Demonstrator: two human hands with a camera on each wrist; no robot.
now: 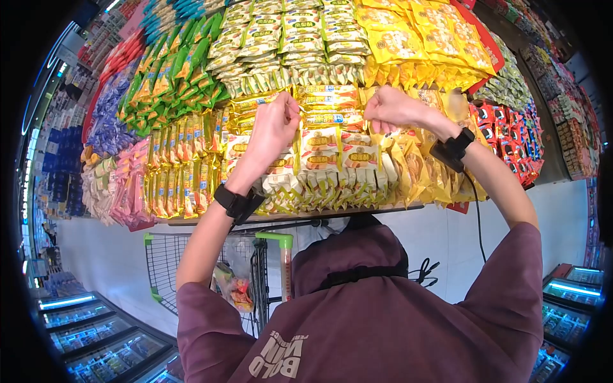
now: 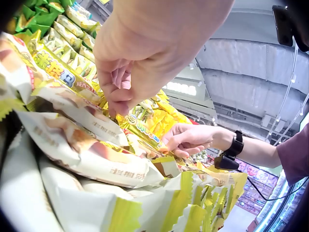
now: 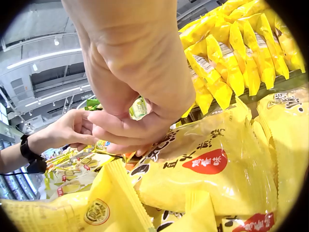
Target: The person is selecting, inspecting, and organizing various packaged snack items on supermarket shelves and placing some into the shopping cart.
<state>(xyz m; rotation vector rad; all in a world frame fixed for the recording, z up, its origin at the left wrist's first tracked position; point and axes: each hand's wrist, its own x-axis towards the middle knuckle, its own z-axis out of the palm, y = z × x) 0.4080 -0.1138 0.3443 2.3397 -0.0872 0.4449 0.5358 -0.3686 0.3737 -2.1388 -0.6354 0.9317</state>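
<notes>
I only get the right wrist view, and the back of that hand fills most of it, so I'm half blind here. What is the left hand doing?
Observer: In the left wrist view, the left hand pinches the top edge of a yellow packet with its fingertips.
Operator: Is there anything lower down that I can't see?
Observer: Yes. The head view shows a wire shopping cart with a green handle just in front of the person.
Operator: Is there anything in it?
Observer: A clear bag with colourful contents lies inside.
</notes>
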